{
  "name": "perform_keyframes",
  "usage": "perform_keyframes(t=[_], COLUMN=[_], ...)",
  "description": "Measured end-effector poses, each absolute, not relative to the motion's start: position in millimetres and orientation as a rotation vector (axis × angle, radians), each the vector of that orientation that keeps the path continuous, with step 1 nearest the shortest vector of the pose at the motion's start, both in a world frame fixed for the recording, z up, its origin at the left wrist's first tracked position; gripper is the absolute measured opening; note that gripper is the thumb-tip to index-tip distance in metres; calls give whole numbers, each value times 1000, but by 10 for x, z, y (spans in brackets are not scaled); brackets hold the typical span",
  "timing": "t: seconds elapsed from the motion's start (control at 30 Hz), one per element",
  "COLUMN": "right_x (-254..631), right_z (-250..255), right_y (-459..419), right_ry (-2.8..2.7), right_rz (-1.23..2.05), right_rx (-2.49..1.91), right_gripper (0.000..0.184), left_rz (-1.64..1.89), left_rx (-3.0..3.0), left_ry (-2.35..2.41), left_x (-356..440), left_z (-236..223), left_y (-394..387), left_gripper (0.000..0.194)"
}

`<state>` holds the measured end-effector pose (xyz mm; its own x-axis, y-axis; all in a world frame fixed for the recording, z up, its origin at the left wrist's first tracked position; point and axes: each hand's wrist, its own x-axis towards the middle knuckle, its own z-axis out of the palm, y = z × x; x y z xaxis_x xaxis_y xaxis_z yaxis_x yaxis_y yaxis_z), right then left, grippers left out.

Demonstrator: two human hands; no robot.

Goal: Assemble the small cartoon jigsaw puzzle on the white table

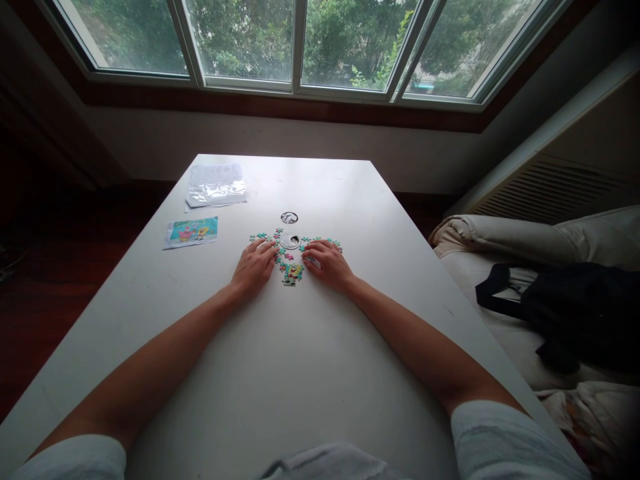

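Note:
A small partly joined jigsaw puzzle (293,273) with a yellow cartoon figure lies between my hands. Loose jigsaw pieces (324,241) in green and pink are spread above it, on both sides of a round, shiny, lid-like disc (290,241). My left hand (255,268) rests palm down just left of the puzzle, its fingers loosely apart and their tips beside loose pieces. On the other side, my right hand (327,264) lies with bent fingers over the pieces and the thumb set apart. I see no piece held in either hand; what lies under the fingers is hidden.
A second round disc (289,217) lies farther back on the white table (300,373). To the left are a cartoon picture card (191,232) and a clear plastic bag with paper (217,185). Right of the table stands a pale sofa (530,240) with dark clothing (585,313).

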<state>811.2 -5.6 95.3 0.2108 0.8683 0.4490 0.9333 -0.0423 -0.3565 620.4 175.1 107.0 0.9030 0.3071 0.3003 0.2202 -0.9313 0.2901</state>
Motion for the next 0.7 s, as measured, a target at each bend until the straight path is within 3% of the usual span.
perform_keyframes(t=[0.2, 0.7], right_x=[8135, 8119], right_z=[929, 958], right_y=[-47, -53], right_ry=[-1677, -1680], right_rz=[-157, -141], right_rx=[-1898, -1879], right_gripper=[15, 15], left_rz=[466, 613], left_rx=[2850, 2663], left_ry=[346, 288], left_x=[6240, 6218], left_z=[1053, 1063], left_y=[1793, 1811], left_gripper=[43, 23])
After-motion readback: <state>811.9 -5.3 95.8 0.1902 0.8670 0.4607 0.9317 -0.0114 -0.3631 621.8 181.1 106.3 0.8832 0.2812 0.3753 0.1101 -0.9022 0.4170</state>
